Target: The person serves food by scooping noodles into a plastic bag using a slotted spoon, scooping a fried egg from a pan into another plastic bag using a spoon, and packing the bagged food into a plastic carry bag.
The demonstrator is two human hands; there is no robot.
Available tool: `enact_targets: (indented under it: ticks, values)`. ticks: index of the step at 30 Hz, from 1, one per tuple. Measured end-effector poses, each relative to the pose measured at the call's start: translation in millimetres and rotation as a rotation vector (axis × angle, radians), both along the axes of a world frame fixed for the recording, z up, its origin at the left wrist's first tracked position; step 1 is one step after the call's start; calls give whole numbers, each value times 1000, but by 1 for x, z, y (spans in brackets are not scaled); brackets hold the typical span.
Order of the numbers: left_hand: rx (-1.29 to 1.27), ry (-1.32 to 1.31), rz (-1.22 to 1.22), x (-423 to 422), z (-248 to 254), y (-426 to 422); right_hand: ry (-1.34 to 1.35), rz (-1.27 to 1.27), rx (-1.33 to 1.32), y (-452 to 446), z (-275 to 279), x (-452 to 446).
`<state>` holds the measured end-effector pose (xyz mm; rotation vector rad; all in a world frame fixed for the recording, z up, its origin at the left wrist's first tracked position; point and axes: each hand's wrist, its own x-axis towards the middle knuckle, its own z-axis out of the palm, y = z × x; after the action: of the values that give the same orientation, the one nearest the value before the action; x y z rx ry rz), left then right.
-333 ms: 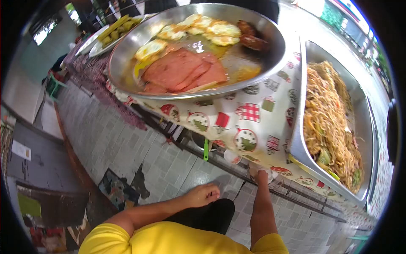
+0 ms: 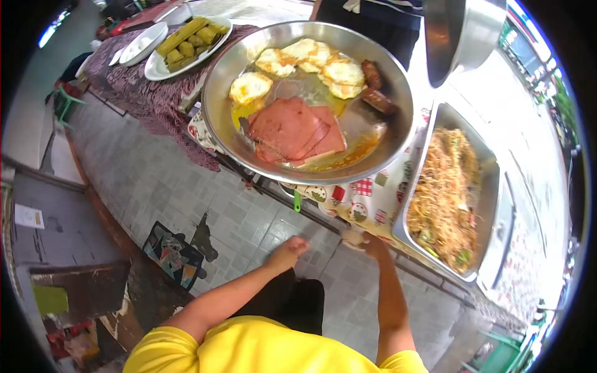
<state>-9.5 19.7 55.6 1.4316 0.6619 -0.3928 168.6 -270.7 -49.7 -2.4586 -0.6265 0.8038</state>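
My left hand (image 2: 290,252) hangs in the air above the floor, its fingers curled in and nothing visible in them. At the table's front edge, below the tray of noodles, is my right hand (image 2: 375,246). Its fingers are closed on a pale, thin, plastic-like thing (image 2: 355,238), too blurred to name. Above both hands stands a large round metal pan (image 2: 214,112) with slices of pink ham (image 2: 289,130), several fried eggs (image 2: 344,76) and browned sausages (image 2: 377,99). To its right, a deep metal tray (image 2: 491,205) holds fried noodles (image 2: 444,193).
Leaf-wrapped food (image 2: 186,46) lies on a white oval plate (image 2: 155,71) at the upper left, beside another white plate (image 2: 144,45). A green handle (image 2: 297,201) sticks out below the patterned tablecloth (image 2: 379,202). A large metal lid-like piece (image 2: 479,34) hangs above the noodles.
My view has shifted, showing more of the table's far side. My right hand has come out from under the table edge with the pale thing. The lid-like metal piece has come into view.
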Motion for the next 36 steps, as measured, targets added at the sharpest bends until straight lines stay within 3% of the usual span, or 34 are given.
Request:
enact_targets:
  ticks: [1,2,3,4,5,7,8,10,13,15,16,17,18,19,21,22,23,25,28,32,34,36]
  values:
    - [-101,121,154,-4,28,2,55,42,65,18,25,-19]
    - [-196,243,309,-7,54,5,162,27,122,68,136,-46]
    - [-286,356,471,-9,78,13,207,23,267,83,133,-72]
    - [-398,413,562,-14,102,21,61,203,383,110,162,-92]
    - [-535,337,507,-27,93,34,-78,400,493,134,196,-113]
    - [-803,175,430,-69,48,55,-129,557,436,169,244,-147]
    - [-640,213,545,-79,81,64,-96,588,499,182,243,-152]
    - [-582,191,577,-112,71,79,-5,655,624,203,229,-159]
    - [-430,199,749,-164,37,99,546,375,359,236,150,-136]
    - [-344,168,916,-189,5,105,386,114,410,260,54,-103]
    - [-306,125,1012,-200,-15,109,197,66,240,274,22,-80]
    - [-266,97,1108,-212,-31,110,-90,155,-94,280,-58,-51]
    - [-203,86,1191,-212,-33,113,-83,-99,-124,291,-69,-39]
    - [-144,88,1203,-217,-45,117,-128,-130,-203,291,-122,-19]
    - [-18,93,1225,-234,-75,126,-110,-371,-317,315,-138,-10]
    - [32,96,1200,-246,-88,130,-156,-291,-314,321,-146,-9]
    - [64,80,1224,-248,-89,134,-450,-278,-458,330,-167,-13]
    - [118,53,1261,-257,-78,136,-183,-232,-452,333,-167,-5]
    - [80,71,1396,-268,-76,135,-78,-415,-409,329,-179,14]
    - [-42,-100,1528,-266,-38,135,-276,-213,-466,314,-75,0]
    - [10,-109,1487,-270,-14,136,-206,-199,-428,303,-22,-13]
    - [34,-85,1456,-268,16,144,-345,-234,-429,282,-26,-21]
